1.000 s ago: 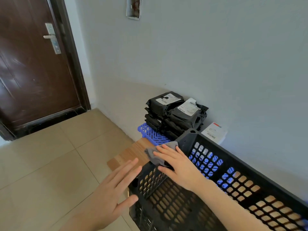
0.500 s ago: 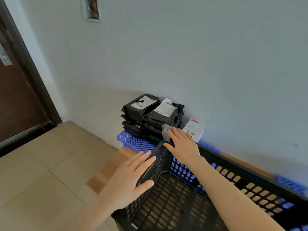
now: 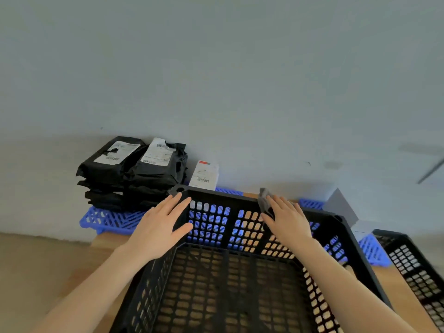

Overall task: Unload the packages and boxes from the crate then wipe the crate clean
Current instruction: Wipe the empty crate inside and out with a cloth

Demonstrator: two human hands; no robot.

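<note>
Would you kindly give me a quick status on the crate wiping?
Left hand flat on black crate corner. Right hand presses grey cloth on far rim. Crate empty. Nothing blocking.

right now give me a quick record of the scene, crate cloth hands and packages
crate: black, empty inside
cloth: grey, on crate's far rim
right hand: presses cloth flat on that rim
left hand: flat on crate's far left corner
packages: black, stacked on blue grid by wall, outside crate
box: white, by wall behind crate
</note>
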